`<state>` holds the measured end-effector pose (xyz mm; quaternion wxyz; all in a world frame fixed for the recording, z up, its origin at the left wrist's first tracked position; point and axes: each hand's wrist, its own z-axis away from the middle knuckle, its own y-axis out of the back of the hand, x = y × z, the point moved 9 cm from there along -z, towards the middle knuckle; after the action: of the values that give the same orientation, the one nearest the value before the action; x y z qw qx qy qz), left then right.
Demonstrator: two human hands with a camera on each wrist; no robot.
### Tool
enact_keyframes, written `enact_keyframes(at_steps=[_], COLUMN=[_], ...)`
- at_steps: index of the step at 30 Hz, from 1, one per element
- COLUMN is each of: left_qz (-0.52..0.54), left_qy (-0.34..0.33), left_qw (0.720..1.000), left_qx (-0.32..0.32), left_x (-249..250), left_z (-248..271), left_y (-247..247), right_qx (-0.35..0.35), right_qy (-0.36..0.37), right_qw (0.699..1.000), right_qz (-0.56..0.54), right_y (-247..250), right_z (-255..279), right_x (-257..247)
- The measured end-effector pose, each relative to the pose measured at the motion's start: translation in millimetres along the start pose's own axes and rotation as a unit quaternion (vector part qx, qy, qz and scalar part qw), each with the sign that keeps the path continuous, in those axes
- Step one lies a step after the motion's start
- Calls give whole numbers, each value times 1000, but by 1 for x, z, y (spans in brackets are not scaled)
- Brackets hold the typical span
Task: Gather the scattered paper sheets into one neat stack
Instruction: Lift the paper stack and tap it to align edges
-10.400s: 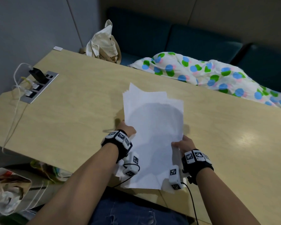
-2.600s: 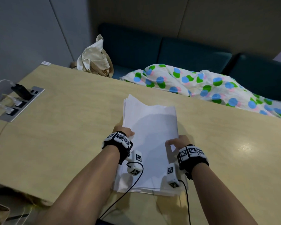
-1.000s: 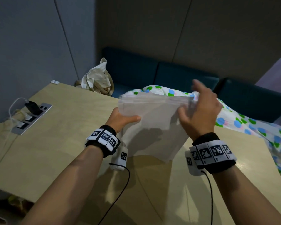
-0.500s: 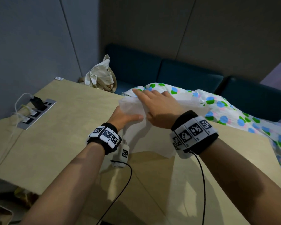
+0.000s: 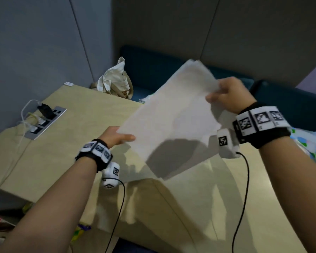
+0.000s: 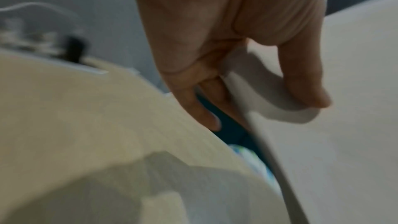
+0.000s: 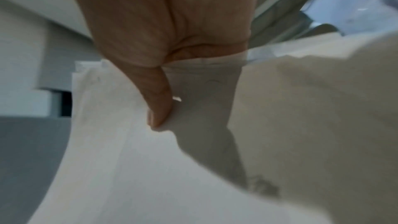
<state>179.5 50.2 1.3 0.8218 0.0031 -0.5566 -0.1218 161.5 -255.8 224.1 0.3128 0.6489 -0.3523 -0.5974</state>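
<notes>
A stack of white paper sheets (image 5: 173, 115) hangs in the air above the light wooden table (image 5: 66, 143), turned diagonally with one corner pointing up. My left hand (image 5: 119, 136) pinches its lower left corner, thumb on top and fingers underneath; the left wrist view shows that hand (image 6: 247, 94) with the paper stack (image 6: 344, 91) between thumb and fingers. My right hand (image 5: 226, 95) grips the upper right edge. In the right wrist view its thumb (image 7: 159, 108) presses on the sheets (image 7: 129, 159), whose edges are slightly uneven at the top.
A power socket panel (image 5: 44, 122) with plugs and white cables sits at the table's left. A cream cloth bag (image 5: 115, 81) stands behind the far table edge. A spotted blanket (image 5: 310, 145) lies on the dark teal sofa (image 5: 290, 103) to the right.
The stack has turned from level to diagonal. My right hand went from lying flat on its top edge to gripping its upper right side. My left hand keeps its hold, now lower.
</notes>
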Motion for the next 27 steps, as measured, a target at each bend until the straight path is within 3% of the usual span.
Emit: enact_keyframes(at_steps=[2,4,7,11,15,18,21,24,27], left_qz=[152,229,192,163,132,137,153,146,131], left_qy=[17,5,-28,-91,-77,-54,-78,-100,-110], left_qw=[988,973,980,967,976,981,976,975,978], left_qx=[23,26,42,174,156,124,131,135,123], left_x=[-10,-8,2,16,-9,-27,-20,-6,2], left_z=[3,5,6,17,18,19,21,20,15], left_y=[11,11,2,8,-10,-21,-17,-7,-3], right_qx=[10,28,52,97,107,117,164,190,214], right_qy=[-44,-91,-148,-177,-217,-214,-195,-162,-84], right_qw=[988,957,911,884,848,850,862,900,950], right_qz=[-145,-273,-381,-422,-472,-467,-438,-357,-213], right_y=[-3,-21,-61,-104,-143,-155,-140,-117,-92], right_z=[5,11,22,46,75,92,93,84,75], right_x=[25,53,95,138,165,168,162,147,121])
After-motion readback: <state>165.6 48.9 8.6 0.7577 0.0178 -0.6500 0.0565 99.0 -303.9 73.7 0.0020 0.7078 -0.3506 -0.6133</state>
